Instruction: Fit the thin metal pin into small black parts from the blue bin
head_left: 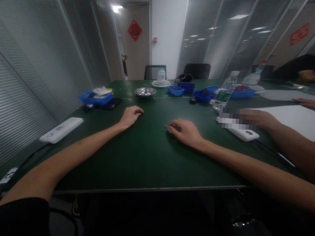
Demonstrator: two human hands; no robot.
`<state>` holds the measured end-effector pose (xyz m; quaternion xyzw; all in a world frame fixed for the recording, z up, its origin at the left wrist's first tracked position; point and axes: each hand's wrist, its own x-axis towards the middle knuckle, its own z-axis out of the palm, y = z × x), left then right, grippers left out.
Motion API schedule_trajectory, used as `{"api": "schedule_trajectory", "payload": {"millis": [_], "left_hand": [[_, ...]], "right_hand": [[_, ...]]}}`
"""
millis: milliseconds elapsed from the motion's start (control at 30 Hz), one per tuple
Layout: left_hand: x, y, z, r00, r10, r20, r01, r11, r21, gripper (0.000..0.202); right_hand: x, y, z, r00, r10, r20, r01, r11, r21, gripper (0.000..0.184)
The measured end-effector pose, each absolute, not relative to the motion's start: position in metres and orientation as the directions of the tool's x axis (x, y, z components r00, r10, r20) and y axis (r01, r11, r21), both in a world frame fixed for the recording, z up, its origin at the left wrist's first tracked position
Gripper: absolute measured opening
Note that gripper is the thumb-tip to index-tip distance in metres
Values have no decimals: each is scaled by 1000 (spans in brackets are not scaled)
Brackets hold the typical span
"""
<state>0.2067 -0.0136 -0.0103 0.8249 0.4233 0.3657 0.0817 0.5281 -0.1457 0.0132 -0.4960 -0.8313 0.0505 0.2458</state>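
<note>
My left hand (130, 117) rests on the dark green table (144, 156), its fingers curled together. A small dark spot shows at its fingertips, too small to name. To the right of it, my right hand (186, 132) lies on its side with thumb and fingers pinched. A thin, pale sliver sticks out at those fingertips, and I cannot make out what it is. Beyond both hands stands a shallow metal bowl (145, 92) with small light bits inside. The two hands are apart from each other.
White power strips lie at left (61, 130) and right (237, 129); a co-worker's hand (262, 119) is by the right one. A water bottle (225, 92), blue trays (176, 91), a blue bin with tissues (95, 97) and white paper (300, 119) are around.
</note>
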Motion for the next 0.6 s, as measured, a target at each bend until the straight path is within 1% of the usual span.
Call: {"api": "schedule_trajectory", "payload": {"millis": [100,233,300,400,500,600], "left_hand": [[208,-14,-11,367,765,529,642,-620,451,17],[207,-14,-10,327,787,523,630,-594,500,15],[206,-12,-9,307,806,506,610,-574,546,16],[206,-7,-8,295,861,413,551,-507,663,24],[214,-11,-7,381,865,326,470,-485,737,28],[233,-31,-5,547,782,300,383,-552,741,30]], "right_hand": [[529,-145,12,-390,846,363,799,507,-324,29],[528,-146,14,-392,843,369,798,511,-321,29],[528,-147,14,-397,845,358,797,511,-323,29],[527,-147,15,-413,838,357,787,526,-323,29],[527,-147,14,-431,824,368,771,548,-324,28],[527,-147,13,-451,810,375,756,570,-322,27]]}}
